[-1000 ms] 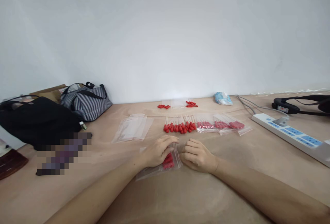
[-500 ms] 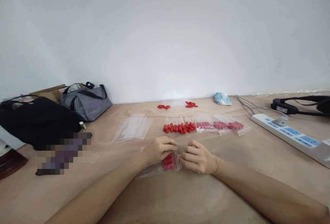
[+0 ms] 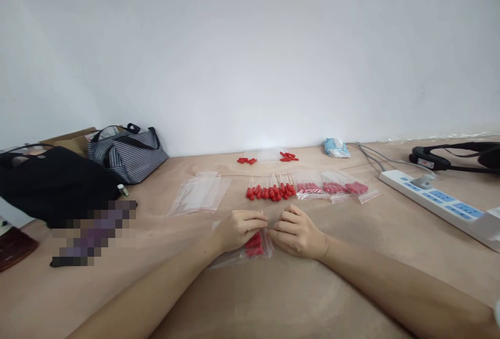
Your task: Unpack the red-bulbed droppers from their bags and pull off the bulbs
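On the near middle of the brown, smooth-topped desk (image 3: 273,297) lies our clear, thin plastic bag (image 3: 269,249), with bright red pieces (image 3: 254,248) inside. Our left hand (image 3: 242,230) curls over it from the left, thumb and fingers closed on the film; our right hand (image 3: 294,232) is bent at its right end, but we cannot tell whether its fingertips pinch the edge.

We judge the bag light and limp, apt to wrinkle and slide, with the pieces shifting as a firmer lump. We would take it by the flat film at its right end, thumb above and fingers below, without squeezing the contents. The red-headed, pale-stemmed sticks (image 3: 272,192) lined up beyond the hands look slender enough to bend, so we would hold them by their heads.
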{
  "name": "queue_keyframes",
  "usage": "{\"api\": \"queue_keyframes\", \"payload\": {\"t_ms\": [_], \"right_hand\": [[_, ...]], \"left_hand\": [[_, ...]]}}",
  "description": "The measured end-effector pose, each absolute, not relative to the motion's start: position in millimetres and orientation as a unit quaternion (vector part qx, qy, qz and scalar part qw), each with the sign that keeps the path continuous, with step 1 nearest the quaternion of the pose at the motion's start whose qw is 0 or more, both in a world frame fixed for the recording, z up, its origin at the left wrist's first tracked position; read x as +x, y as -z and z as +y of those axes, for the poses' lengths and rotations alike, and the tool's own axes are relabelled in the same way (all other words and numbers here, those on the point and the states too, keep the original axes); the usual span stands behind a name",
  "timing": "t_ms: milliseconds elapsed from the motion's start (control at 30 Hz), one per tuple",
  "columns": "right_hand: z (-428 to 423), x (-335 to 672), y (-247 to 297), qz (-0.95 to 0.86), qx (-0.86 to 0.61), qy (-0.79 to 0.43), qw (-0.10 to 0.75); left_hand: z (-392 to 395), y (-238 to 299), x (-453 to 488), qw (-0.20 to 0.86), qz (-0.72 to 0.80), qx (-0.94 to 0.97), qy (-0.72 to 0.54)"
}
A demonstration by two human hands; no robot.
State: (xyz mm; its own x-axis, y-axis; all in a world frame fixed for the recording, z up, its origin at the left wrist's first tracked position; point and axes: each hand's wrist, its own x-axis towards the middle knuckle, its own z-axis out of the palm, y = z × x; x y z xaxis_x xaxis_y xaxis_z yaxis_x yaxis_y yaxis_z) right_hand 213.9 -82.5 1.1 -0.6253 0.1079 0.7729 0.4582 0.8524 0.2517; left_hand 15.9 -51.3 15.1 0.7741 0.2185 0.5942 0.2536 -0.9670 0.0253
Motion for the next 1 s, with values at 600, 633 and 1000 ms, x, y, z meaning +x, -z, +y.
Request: {"api": "queue_keyframes", "payload": {"t_ms": [600,633,1000], "right_hand": [[-82.9,213.7,0.7,-0.869,-0.173,0.234,0.400],[-83.1,213.6,0.5,-0.870,-0.171,0.234,0.399],[-82.3,214.6,1.6,-0.875,-0.150,0.235,0.396]], "left_hand": [[-51.0,-20.2,17.5,0.007,-0.099,-0.944,0.316],[-51.3,-20.8,18.0,0.008,-0.097,-0.944,0.315],[-53.9,-22.3,20.0,0.018,-0.089,-0.942,0.323]]}}
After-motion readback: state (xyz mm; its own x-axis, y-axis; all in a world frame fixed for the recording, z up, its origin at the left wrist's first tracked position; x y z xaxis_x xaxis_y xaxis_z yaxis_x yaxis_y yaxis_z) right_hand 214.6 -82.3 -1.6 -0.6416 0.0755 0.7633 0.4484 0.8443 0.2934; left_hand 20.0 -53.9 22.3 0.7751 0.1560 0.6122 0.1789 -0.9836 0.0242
